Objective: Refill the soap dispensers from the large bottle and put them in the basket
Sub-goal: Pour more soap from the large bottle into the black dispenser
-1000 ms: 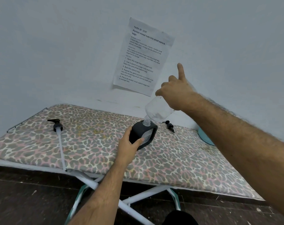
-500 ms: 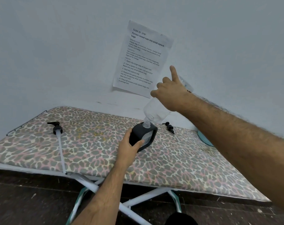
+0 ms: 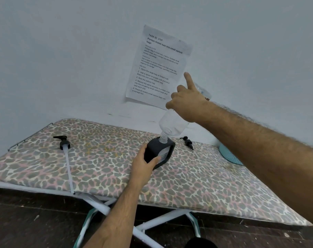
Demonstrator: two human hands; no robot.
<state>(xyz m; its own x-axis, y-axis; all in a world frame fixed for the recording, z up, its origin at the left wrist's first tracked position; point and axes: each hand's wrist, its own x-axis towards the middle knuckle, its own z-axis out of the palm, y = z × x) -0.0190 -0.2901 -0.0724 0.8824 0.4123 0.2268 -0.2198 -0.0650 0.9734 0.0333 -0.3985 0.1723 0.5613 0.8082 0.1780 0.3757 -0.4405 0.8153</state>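
Soap dispenser [image 3: 159,153], black, upright on ironing board [image 3: 105,169]: left hand [image 3: 143,166] fingers curled round its side. Large bottle [image 3: 171,125], clear, inverted above, neck in dispenser mouth: right hand [image 3: 187,102] grips its body, forefinger raised. Pump heads [image 3: 63,143] [image 3: 188,142] lie beyond either hand.

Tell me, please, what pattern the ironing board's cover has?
A leopard-style spot print in grey, pink and cream on the ironing board cover, seen in the head view.

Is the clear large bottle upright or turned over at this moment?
Turned over. The clear bottle points neck down into the top of the black dispenser; the right hand grips its raised body, the left hand holds the dispenser.
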